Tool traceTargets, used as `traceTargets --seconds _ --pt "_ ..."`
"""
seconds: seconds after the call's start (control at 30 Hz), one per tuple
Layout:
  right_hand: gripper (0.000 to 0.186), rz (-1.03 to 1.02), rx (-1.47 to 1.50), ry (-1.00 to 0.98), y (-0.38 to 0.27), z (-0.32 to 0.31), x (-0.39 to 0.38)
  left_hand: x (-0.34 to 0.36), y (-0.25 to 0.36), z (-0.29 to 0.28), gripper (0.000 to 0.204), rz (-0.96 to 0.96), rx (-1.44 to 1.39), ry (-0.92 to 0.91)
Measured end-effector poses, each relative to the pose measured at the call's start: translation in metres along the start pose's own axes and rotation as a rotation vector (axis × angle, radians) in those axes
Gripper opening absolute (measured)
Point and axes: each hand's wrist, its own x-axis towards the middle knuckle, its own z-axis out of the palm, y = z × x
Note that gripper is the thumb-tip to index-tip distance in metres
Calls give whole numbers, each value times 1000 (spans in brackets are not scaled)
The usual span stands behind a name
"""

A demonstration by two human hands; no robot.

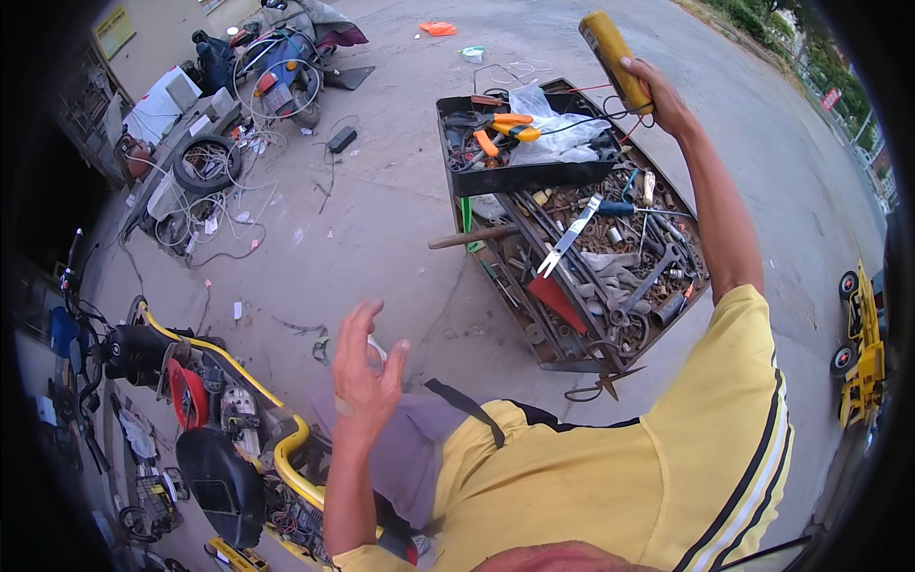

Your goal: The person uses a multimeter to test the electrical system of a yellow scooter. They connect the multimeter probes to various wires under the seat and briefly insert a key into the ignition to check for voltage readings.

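Gripping a yellow can (613, 59), the right hand (660, 93) is raising it above the open toolbox (572, 238) crammed with rusty tools. Left hand (365, 377) is hovering open and empty, partly hiding a white object behind its fingers. A scooter (219, 419) is standing close by on the left.

A yellow rectangular sign board (114, 30) hangs on the wall at eleven o'clock. A small red sign (831, 97) stands by the roadside at two o'clock. An orange plastic packet (437, 29) lies on the concrete ground at twelve o'clock, with a small pale packet (472, 53) just beside it. A crumpled clear plastic bag (558, 129) rests in the black tool tray (534, 176) at one o'clock.
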Motion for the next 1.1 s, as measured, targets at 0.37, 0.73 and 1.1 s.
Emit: traceTargets --seconds 0.37,0.73,1.1 --pt "66 51 519 86 -1 18 -19 176 -82 151 76 -171 -375 95" --pt "66 87 549 163 -2 3 -8 216 -77 160 47 456 -5 168" --pt "64 -22 571 278 -22 -18 11 272 -93 123 31 303 39 -90"
